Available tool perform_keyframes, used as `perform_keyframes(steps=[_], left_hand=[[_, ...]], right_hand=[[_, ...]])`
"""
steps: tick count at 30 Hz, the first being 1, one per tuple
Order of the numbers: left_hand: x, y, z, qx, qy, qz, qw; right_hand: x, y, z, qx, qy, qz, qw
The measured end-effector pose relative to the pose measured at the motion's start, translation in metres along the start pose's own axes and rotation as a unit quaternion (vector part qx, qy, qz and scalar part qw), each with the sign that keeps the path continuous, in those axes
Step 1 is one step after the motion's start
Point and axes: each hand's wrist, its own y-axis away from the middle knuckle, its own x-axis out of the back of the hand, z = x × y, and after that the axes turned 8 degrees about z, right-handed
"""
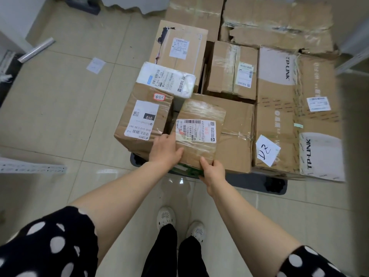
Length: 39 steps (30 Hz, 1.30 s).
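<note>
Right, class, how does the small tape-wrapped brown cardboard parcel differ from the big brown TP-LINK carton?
The small parcel is gripped by the left hand and right hand; the TP-LINK carton lies flat, untouched. The parcel is far smaller than the carton. Both are brown cardboard.

I register brown cardboard under glossy, wrinkled tape (201, 108) on the parcel (196, 154) between the fingers (175, 152); glossy floor tiles (69, 108) below them.
</note>
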Motion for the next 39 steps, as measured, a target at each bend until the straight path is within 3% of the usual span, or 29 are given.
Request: perform_keyframes(steps=[7,11,14,16,18,20,22,25,28,32,39], left_hand=[[-0.003,-0.001,0.024,-0.09,0.0,-0.057,0.994],[0.001,-0.016,0.045,-0.165,-0.079,-0.117,0.976],[0.001,-0.012,0.044,-0.15,-0.079,-0.128,0.977],[0.0,-0.009,0.036,-0.154,-0.067,-0.122,0.978],[-0.003,-0.006,0.031,-0.174,-0.093,-0.124,0.972],[-0.009,-0.004,0.029,-0.191,-0.142,-0.124,0.963],[-0.016,-0.003,0.028,-0.196,-0.183,-0.109,0.957],[-0.024,-0.003,0.027,-0.199,-0.211,-0.08,0.954],[-0.025,-0.005,0.025,-0.207,-0.232,-0.077,0.947],[-0.017,-0.01,0.02,-0.208,-0.249,-0.066,0.943],[-0.013,-0.004,0.014,-0.163,-0.223,-0.068,0.959]], right_hand=[[-0.003,0.029,0.034,-0.034,-0.143,0.088,0.985],[-0.021,0.027,0.017,-0.041,-0.172,0.028,0.984],[-0.03,0.021,0.0,-0.059,-0.139,-0.013,0.988],[-0.024,0.013,-0.005,-0.068,-0.108,0.033,0.991],[-0.003,0.002,-0.006,-0.05,-0.038,0.132,0.989],[0.025,-0.007,-0.015,0.004,0.003,0.207,0.978],[0.051,-0.025,-0.026,0.081,0.048,0.232,0.968],[0.068,-0.059,-0.038,0.144,0.137,0.191,0.961],[0.069,-0.081,-0.047,0.137,0.109,0.111,0.978],[0.064,-0.085,-0.042,0.123,0.141,0.07,0.98],[0.06,-0.071,-0.022,0.128,0.17,0.072,0.974]])
